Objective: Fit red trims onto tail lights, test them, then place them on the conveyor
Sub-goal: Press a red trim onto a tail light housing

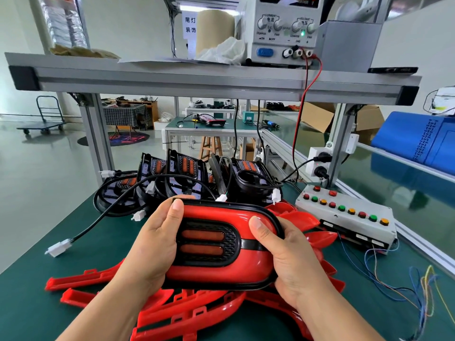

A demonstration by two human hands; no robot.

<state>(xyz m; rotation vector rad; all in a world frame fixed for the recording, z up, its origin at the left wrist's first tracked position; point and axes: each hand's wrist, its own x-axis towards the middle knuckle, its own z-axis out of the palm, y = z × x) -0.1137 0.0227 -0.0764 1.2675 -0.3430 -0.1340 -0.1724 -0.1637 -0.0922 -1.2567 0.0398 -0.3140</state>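
**Two hands on one tail light, long side lying across**

Closest to me, under my wrists, a heap of loose red trims [187,313] lies on the green table [81,262]. Just above that heap I am holding one tail light [206,242] with a red trim [216,274] sitting around its dark middle.

My left hand [152,244] is curled around the left end, with the thumb up on the top edge. My right hand [283,257] is curled around the right end, with the thumb pressed on the red face. The light's long side runs straight from one hand to the other, and its face is tipped up at me.

I think the trim is being pushed into place. I cannot tell if it has clicked in all the way round. My fingers are behind the light, so they and the back of the light are hidden. I also cannot tell which wire belongs to this light.

Past my fingertips stands a bunch of bare tail lights [187,173] with black wires. A white plug [57,248] lies out beyond my left hand.

The button box [344,217] sits out past my right hand, and the conveyor [384,178] is farther that way. So my right hand is the nearer one for testing and for setting the light down.

High up and far off is the power box [280,30]. Its numbers are cut off at the top.
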